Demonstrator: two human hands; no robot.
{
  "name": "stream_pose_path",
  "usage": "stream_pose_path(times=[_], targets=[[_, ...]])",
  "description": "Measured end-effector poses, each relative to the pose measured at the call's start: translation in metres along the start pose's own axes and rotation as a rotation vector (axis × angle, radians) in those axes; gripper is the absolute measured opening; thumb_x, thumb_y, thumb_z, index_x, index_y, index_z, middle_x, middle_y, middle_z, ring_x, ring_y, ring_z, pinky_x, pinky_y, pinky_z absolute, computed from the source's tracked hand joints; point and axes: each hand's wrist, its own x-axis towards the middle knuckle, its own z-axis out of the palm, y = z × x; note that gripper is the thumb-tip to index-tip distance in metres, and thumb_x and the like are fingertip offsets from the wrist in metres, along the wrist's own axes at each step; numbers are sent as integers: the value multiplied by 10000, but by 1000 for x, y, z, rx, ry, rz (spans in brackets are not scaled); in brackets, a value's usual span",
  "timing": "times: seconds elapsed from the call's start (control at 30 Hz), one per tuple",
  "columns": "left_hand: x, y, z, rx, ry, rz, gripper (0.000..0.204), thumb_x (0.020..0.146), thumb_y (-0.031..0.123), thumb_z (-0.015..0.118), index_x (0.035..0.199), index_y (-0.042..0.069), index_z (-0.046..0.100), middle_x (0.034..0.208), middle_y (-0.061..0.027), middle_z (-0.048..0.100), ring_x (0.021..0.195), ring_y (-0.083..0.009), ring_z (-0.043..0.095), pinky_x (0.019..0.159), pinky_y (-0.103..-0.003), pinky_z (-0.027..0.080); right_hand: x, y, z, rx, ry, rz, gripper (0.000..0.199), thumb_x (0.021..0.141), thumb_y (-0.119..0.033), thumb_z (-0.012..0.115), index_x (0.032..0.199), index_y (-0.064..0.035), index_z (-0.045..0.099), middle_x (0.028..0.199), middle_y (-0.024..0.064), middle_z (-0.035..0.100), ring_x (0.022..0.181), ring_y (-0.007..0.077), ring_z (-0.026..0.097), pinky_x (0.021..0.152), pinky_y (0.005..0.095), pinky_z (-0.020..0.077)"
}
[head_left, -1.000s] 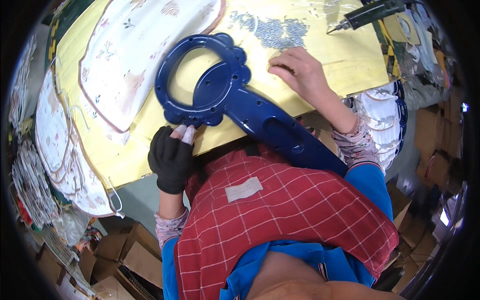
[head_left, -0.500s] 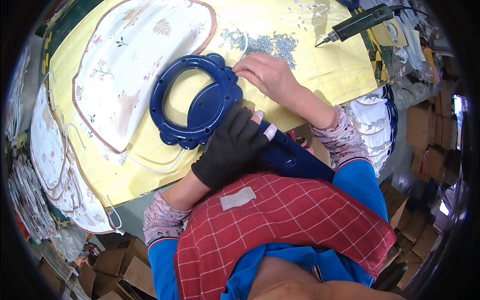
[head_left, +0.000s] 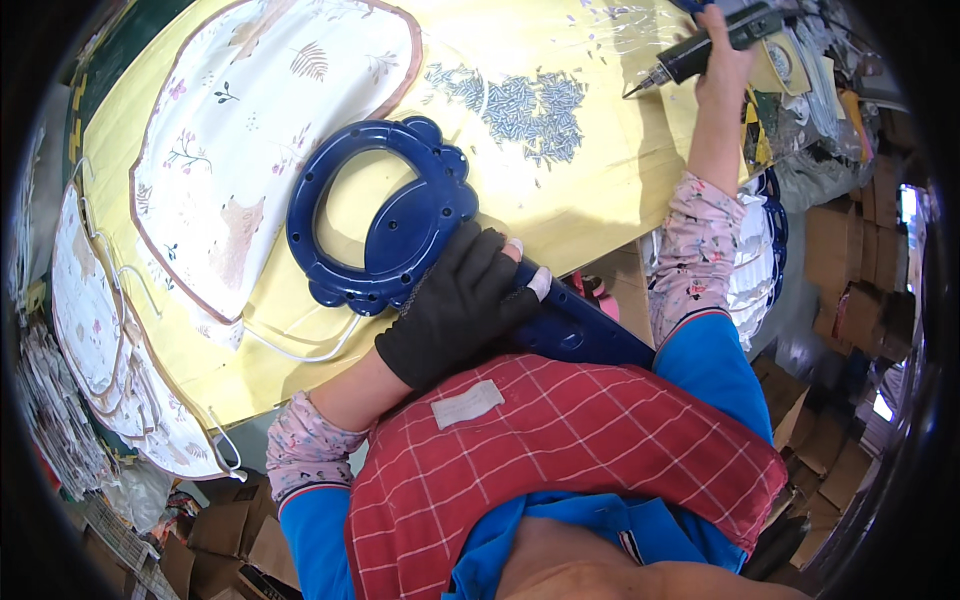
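A dark blue plastic part (head_left: 410, 228), a scalloped ring with a long flat arm, lies face up at the table's near edge. My left hand (head_left: 455, 305), in a black glove with bare fingertips, is closed over it where ring and arm meet. At the far right, my right hand (head_left: 722, 70) is wrapped round the body of a dark electric screwdriver (head_left: 690, 60), whose bit points left. A heap of small silvery screws (head_left: 535, 112) lies beyond the ring. A thin white cord (head_left: 310, 355) runs beside the ring's near side.
A patterned white fabric panel with brown edging (head_left: 220, 150) covers the left of the yellow tabletop (head_left: 620, 160). More such panels (head_left: 150, 400) hang over the left edge. Cardboard boxes (head_left: 840, 250) stand at the right, and more boxes (head_left: 225, 530) sit on the floor at lower left.
My right hand has left the ring's right edge and moved far right onto the electric screwdriver. My left hand keeps its hold on the blue part.
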Motion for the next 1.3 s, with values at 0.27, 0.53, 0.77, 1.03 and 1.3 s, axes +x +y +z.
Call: stream_pose_path(times=[0.27,0.53,0.77,1.03,1.3], targets=[[8,-7,-4,-89,-87,54,334,823,126,601,1156,138,575,1067,-183,539,1039,-351,557,1010,-526,435,-91,-60,79,182,-134,-69,559,950,-473,544,1257,-7,517,660,76,572,539,185,585,542,305,501],[10,-6,-4,-120,-116,30,401,743,129,641,1143,164,639,1097,-192,547,1046,-336,564,1006,-510,454,-179,-95,129,765,-636,176,977,730,-603,787,1350,39,391,741,120,608,695,256,636,659,390,527],[11,-6,-2,-117,-67,31,355,732,133,651,1086,159,642,1062,-185,564,1010,-338,579,977,-495,472,-176,-74,129,817,-772,99,924,724,-521,833,1336,27,411,801,145,622,762,262,636,712,403,517],[8,-3,0,-107,-43,36,351,727,127,652,1077,143,640,1044,-189,567,985,-340,585,975,-500,472,-179,-72,128,444,-841,-31,934,744,-667,735,1313,-2,407,804,108,617,713,215,642,680,361,536],[9,-10,-7,-107,-64,98,334,769,131,639,1102,125,662,1015,-166,590,976,-337,594,965,-477,479,-168,-68,154,532,-967,-119,420,874,-215,703,1153,56,545,798,102,648,738,135,630,697,257,512]])
